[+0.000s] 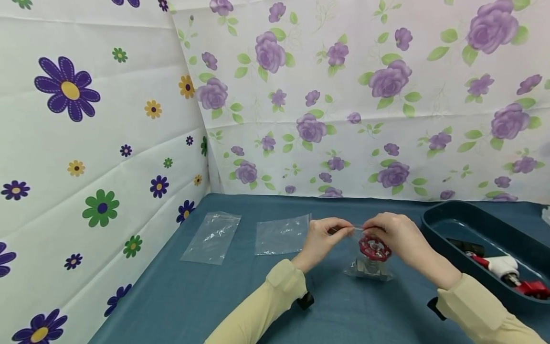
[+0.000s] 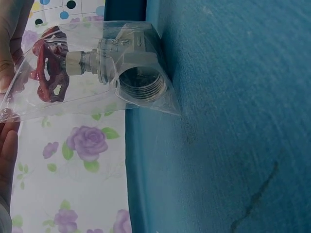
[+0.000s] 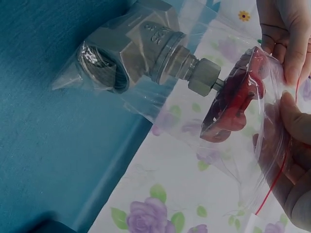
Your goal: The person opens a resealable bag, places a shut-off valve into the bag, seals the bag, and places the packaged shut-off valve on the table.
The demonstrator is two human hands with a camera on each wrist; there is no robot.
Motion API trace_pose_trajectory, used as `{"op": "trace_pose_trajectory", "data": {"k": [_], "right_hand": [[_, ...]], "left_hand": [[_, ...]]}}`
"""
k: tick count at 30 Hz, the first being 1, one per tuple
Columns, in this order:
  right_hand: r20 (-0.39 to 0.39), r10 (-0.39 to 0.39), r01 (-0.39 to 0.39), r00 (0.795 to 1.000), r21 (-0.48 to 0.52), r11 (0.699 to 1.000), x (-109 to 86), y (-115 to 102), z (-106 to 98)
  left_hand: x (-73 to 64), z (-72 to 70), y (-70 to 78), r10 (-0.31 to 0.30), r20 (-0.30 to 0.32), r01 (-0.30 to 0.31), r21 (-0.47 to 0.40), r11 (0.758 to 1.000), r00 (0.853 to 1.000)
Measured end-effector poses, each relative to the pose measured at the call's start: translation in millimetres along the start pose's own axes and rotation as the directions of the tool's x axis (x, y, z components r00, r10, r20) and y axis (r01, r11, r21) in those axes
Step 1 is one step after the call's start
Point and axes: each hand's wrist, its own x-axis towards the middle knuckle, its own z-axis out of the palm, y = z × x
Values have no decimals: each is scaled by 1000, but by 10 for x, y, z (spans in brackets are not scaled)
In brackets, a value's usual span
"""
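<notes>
A metal gate valve [image 1: 373, 267] with a red handwheel [image 1: 375, 247] stands upright inside a clear zip bag [image 2: 102, 109]. In the head view, its base is on the blue cloth. At the bag's top edge, my left hand [image 1: 323, 240] pinches one side between thumb and fingers. My right hand [image 1: 397, 239] pinches the same edge close beside it, just above the handwheel. A red zip line runs along the bag's mouth in the right wrist view. The valve's threaded opening [image 2: 143, 85] shows through the plastic in the left wrist view.
Two flat clear bags, one at the far left [image 1: 211, 238] and one nearer the middle [image 1: 281, 235], lie on the blue tablecloth [image 1: 172, 296]. A dark blue tray [image 1: 447, 206] on the right holds several fittings, including a white valve [image 1: 502, 265] with a red handle.
</notes>
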Motion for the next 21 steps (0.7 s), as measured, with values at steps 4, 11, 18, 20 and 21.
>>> {"op": "trace_pose_trajectory", "data": {"k": [4, 11, 18, 20, 21], "right_hand": [[-18, -13, 13, 1000, -18, 1000, 9, -5, 7], [-25, -9, 8, 1000, -15, 1000, 13, -11, 14], [-9, 16, -16, 1000, -23, 1000, 9, -12, 23], [-5, 24, -24, 1000, -23, 999, 15, -14, 22], [-3, 28, -28, 1000, -22, 999, 18, -16, 20]], "left_hand": [[0, -6, 11, -14, -3, 14, -3, 1000, 1000], [-9, -1, -6, -25, -4, 25, -24, 999, 1000], [3, -28, 113, -21, -6, 21, -26, 999, 1000], [15, -55, 194, -16, -8, 16, -29, 999, 1000], [20, -66, 231, -12, -9, 12, -25, 1000, 1000]]}}
